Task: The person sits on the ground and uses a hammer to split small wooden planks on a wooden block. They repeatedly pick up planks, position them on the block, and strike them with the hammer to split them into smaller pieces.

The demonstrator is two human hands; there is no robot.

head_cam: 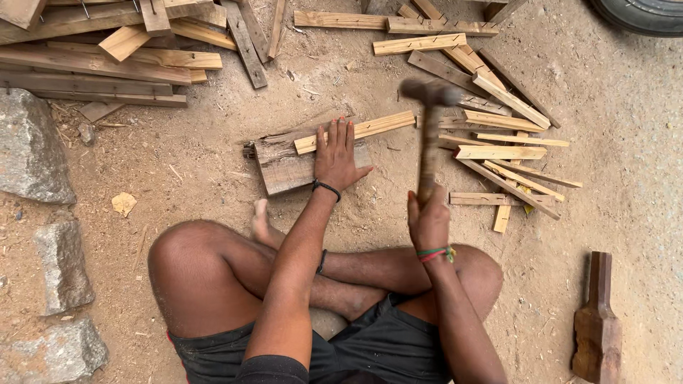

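Person sits cross-legged on the sandy ground (626, 185), looking down at the work. Left hand (336, 153) lies flat, fingers spread, palm down on a pale wood strip (373, 128) that runs approx 8-to-2 o'clock across a dark block (284, 167); that hand's grip is wide open, pinning rather than clasping, w/ the strip's far end sticking out past the fingers toward 2 o'clock. Right hand (429, 220) is closed tight round the lower end of a hammer (429, 135), handle pointing to 12 o'clock, head blurred and raised above the strip's free end. Judging by looks: the strip is light, stiff, dry and splintery, prob. nail-holed like its neighbours, so best held flat near the middle, well back from the end under the hammer. The block looks heavy enough to sit as an anvil w/o shifting. The hammer looks top-heavy, w/ a smooth wooden handle; the low hold gives swing but less control. At 3 o'clock of the hands a loose fan of similar strips (509, 153) lies on the ground; at 10-11 o'clock a heap of longer planks (92, 64); rough stones (32, 149) at 9 o'clock; a dark wooden mallet-shaped piece (597, 323) at 4 o'clock, apart from both hands.
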